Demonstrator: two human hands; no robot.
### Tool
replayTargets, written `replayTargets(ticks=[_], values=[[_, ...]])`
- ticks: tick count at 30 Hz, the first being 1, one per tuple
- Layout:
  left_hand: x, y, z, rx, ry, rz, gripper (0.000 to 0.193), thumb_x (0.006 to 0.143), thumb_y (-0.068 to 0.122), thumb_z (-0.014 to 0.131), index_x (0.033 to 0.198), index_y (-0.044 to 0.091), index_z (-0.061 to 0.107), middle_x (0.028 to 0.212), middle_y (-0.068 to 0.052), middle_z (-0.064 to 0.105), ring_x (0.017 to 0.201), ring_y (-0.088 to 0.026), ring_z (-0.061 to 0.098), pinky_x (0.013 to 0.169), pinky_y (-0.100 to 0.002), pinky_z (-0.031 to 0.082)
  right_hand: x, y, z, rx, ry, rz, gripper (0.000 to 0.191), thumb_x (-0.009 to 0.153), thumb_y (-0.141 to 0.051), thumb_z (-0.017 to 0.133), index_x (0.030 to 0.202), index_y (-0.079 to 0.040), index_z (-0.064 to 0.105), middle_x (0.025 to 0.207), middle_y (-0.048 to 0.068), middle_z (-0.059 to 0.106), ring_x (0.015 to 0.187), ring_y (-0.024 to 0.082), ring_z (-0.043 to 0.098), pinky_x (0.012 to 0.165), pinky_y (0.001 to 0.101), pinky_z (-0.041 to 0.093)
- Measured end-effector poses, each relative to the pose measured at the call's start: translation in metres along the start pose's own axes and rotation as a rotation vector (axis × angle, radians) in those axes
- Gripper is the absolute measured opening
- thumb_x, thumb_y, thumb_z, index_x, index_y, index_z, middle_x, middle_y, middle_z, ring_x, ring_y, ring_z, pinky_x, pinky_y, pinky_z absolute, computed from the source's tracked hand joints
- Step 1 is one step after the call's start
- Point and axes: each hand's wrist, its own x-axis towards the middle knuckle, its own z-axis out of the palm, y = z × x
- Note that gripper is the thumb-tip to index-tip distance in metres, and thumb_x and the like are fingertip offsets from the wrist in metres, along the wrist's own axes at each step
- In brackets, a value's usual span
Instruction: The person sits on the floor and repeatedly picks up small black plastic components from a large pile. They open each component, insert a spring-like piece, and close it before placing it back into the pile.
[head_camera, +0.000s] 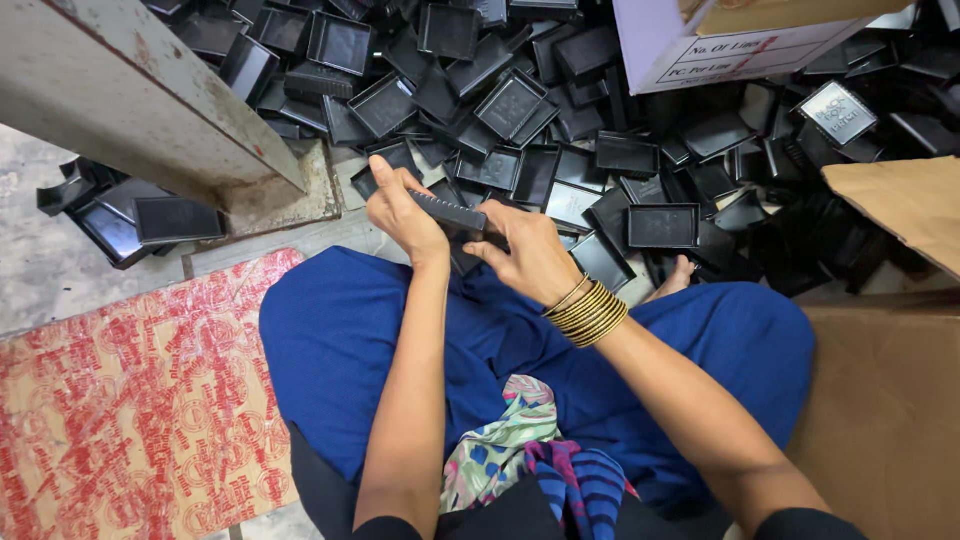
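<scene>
At the centre of the frame our left hand (400, 212) gripped one end of a black plastic tray (450, 212) seen edge-on; our right hand (530, 252), gold bangles (588, 312) on its wrist, pinched the other end. Behind lay a heap of black trays (560, 120) across the upper frame; a white carton (720, 45) stood at the upper right; a red printed sheet (140, 400) lay at the lower left.

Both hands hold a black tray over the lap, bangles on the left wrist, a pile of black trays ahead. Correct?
Not quite: the head view shows the bangles on the right wrist. Otherwise correct: left hand and right hand hold a black tray, with the pile ahead.
</scene>
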Motion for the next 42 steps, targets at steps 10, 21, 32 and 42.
replayTargets(ticks=[10,21,32,42], values=[[0.015,-0.010,0.008,-0.298,-0.049,-0.158,0.073,0.103,0.072,0.021,0.116,0.011,0.059,0.104,-0.003,0.060,0.086,-0.012,0.055,0.079,-0.028,0.040,0.044,0.034,-0.117,1.150,0.330,-0.023,0.023,0.096,-0.012,0.072,0.114,-0.004,0.061,0.104,0.005,0.070,0.095,0.016,0.074,0.084,0.0312,0.061],[0.030,-0.027,-0.013,-0.491,0.032,-0.330,0.045,0.103,0.052,0.052,0.118,0.011,0.056,0.105,-0.006,0.061,0.088,-0.016,0.058,0.080,-0.033,0.044,0.123,0.126,-0.034,-0.671,0.057,-0.225,0.030,0.075,-0.004,0.077,0.103,-0.009,0.068,0.124,0.013,0.065,0.107,0.035,0.064,0.083,0.0409,0.055],[0.004,-0.014,0.020,-0.202,-0.452,-0.174,0.073,0.105,0.042,0.067,0.161,0.014,0.030,0.115,-0.011,0.063,0.098,-0.021,0.063,0.093,-0.041,0.052,0.104,0.099,-0.044,0.493,-0.238,-0.027,0.018,0.104,-0.014,0.061,0.117,-0.004,0.068,0.102,0.000,0.073,0.089,0.009,0.068,0.082,0.0276,0.057],[0.024,-0.016,0.000,-0.771,-0.196,-0.776,0.056,0.094,0.061,0.056,0.136,0.025,0.059,0.090,-0.008,0.067,0.077,-0.023,0.068,0.073,-0.047,0.061,0.109,0.195,-0.019,-0.627,0.131,0.056,0.011,0.087,-0.013,0.075,0.094,-0.008,0.068,0.108,0.011,0.063,0.107,0.035,0.057,0.088,0.0490,0.047]])
